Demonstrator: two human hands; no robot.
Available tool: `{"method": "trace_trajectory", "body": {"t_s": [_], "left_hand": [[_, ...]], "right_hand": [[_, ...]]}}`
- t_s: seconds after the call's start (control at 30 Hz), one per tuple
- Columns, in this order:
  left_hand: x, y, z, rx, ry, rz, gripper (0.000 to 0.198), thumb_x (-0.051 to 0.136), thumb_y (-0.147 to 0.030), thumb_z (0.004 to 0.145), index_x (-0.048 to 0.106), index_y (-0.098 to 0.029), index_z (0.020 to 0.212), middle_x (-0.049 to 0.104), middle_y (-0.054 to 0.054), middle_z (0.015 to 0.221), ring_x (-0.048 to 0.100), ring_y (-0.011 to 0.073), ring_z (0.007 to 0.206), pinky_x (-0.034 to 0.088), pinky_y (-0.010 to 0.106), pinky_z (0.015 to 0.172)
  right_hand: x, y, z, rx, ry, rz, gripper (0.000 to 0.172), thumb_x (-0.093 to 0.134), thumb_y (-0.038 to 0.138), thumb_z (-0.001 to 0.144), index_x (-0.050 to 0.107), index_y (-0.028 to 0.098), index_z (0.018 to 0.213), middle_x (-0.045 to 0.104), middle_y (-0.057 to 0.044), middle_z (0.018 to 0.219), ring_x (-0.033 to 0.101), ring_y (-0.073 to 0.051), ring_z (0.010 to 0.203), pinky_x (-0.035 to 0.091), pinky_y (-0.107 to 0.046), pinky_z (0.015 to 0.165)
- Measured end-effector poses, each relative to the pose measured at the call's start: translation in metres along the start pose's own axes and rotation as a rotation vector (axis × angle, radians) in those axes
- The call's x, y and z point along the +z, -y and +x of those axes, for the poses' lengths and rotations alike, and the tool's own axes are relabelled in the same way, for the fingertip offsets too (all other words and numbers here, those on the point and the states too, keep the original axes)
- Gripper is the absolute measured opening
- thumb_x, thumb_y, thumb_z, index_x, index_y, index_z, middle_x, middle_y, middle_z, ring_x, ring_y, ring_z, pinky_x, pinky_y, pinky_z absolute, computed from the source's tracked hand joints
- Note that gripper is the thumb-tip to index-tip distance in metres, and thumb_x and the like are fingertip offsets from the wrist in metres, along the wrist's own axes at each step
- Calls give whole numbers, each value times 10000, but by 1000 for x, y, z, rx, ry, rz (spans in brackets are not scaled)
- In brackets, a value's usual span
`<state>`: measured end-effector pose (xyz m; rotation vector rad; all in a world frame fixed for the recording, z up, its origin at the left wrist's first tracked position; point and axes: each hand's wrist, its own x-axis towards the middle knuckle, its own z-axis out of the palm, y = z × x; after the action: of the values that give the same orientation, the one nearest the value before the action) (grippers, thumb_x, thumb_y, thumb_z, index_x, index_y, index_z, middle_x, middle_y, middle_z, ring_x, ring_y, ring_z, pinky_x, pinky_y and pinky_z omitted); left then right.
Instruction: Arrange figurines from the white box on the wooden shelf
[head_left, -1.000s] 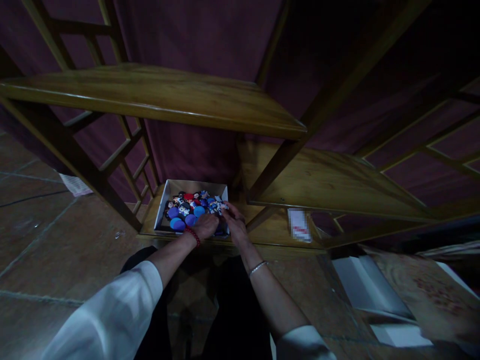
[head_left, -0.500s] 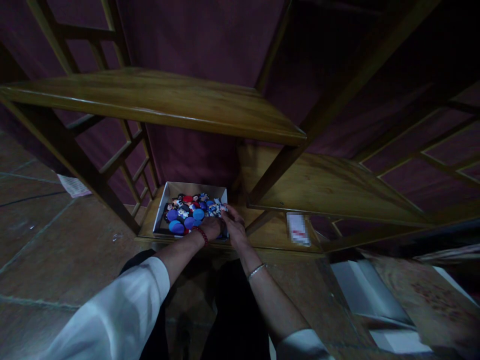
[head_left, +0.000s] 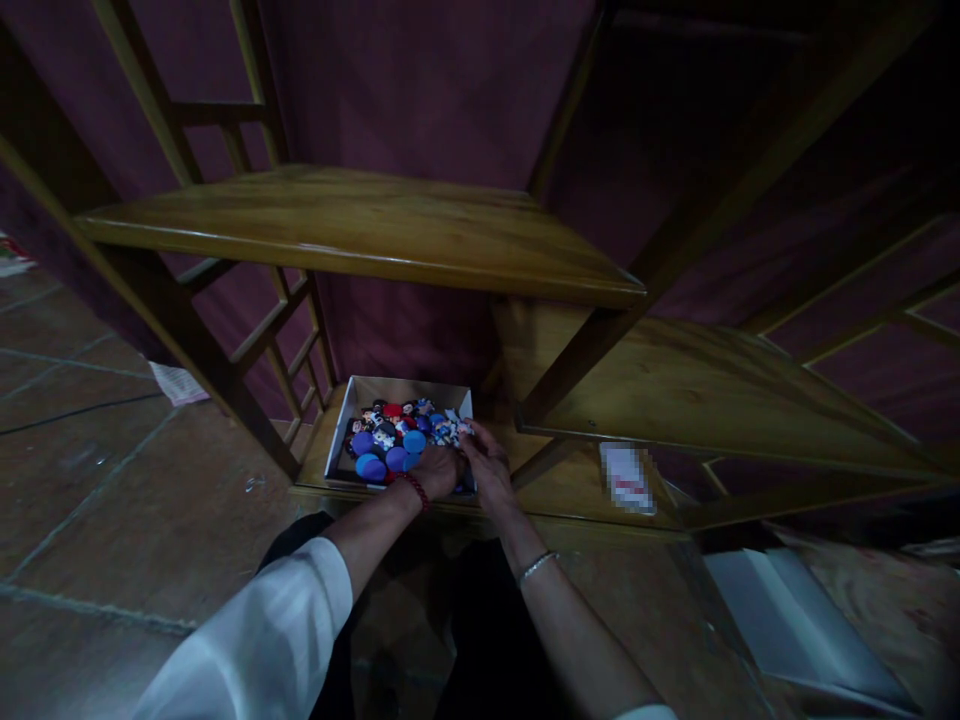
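Observation:
A shallow white cardboard box (head_left: 341,437) sits on the low wooden shelf, holding many small cartoon figures (head_left: 382,432) and blue and purple round pieces (head_left: 371,467). My left hand (head_left: 441,470), with a red bead bracelet at the wrist, reaches over the box's front right corner; its fingers point down and are hidden. Beside it my right hand (head_left: 489,464), below a silver bracelet, bends its fingers over the box's right side. Its fingertips are close together by some white-and-blue figures (head_left: 452,428); whatever they grip is too small and dark to make out.
A wooden upper shelf board (head_left: 360,225) juts out above the box. Slanted posts (head_left: 577,365) and a lattice side frame (head_left: 274,330) stand around it. A blurred white packet (head_left: 626,478) lies on the shelf to the right. Grey-white sheets (head_left: 810,620) lie at lower right.
The view has shifted, so the shelf, box and hands appear slightly further right and lower. Both hands stay at the box's right front corner, with little visible change in pose.

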<state>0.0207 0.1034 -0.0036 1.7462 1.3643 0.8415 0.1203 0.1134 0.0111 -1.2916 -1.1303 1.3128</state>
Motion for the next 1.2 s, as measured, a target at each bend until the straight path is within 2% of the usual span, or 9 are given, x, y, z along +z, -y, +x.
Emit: {"method": "trace_trajectory", "body": {"t_s": [0.2,0.4,0.5,0.63,0.77,0.87,0.93,1.03,1.2], "left_hand": [[-7,-9,-10,90,41,377,115,494,-86,617,581,-156,587,588,107,621,571,228,642,416,328,673],[-15,-14,-22,32,-2,431,252,516,-136,635,623,-146,863,596,147,873,573,250,761,420,337,708],[-21,-13,-28,10,-31,385,287,503,-176,666,613,-148,930,582,132,925,550,243,848,414,326,748],[-28,-10,-35,-60,-148,130,289,506,-196,686,610,-188,955,603,65,925,543,189,877,403,284,795],[-28,-3,-36,-250,-285,-427,273,558,-297,684,622,-180,922,629,41,875,556,163,829,423,281,779],[-24,2,-35,-355,-348,-847,224,618,-310,632,629,-154,792,620,32,790,555,148,760,456,291,716],[-23,3,-35,-390,-366,-1026,195,654,-292,594,610,-137,703,601,22,733,550,133,712,470,303,702],[-26,3,-35,-404,-356,-1166,156,655,-246,597,583,-123,658,583,13,690,548,115,677,479,321,723],[-30,4,-36,-424,-326,-1242,70,570,-180,680,545,-124,647,570,4,633,541,99,618,491,339,717]], "right_hand": [[4,-2,0,-32,-42,-4,478,585,416,636,564,217,1070,648,-18,842,571,-149,719,459,-255,634],[7,4,0,-42,-64,-11,468,582,429,630,575,210,1044,642,-17,826,558,-147,692,446,-255,606],[7,6,-2,-39,-55,19,480,580,441,628,569,201,1044,640,-21,811,555,-148,692,443,-257,599],[6,3,-4,-36,-72,38,480,580,443,630,563,203,1045,634,-23,813,551,-147,695,440,-256,600],[4,1,-4,-27,-86,40,475,582,441,630,561,204,1041,624,-24,835,553,-144,687,445,-265,619],[5,2,-5,-28,-75,23,459,583,430,634,562,205,1034,616,-23,852,548,-143,703,449,-265,635],[6,4,-6,-25,-70,16,450,579,424,640,560,211,1036,616,-19,854,546,-142,715,448,-265,647],[9,5,-8,-7,-60,3,445,577,417,640,558,220,1039,619,-12,843,547,-143,715,448,-265,651],[12,0,-9,-8,-44,12,435,574,409,634,563,234,1032,629,-7,853,557,-150,728,456,-266,640]]}}
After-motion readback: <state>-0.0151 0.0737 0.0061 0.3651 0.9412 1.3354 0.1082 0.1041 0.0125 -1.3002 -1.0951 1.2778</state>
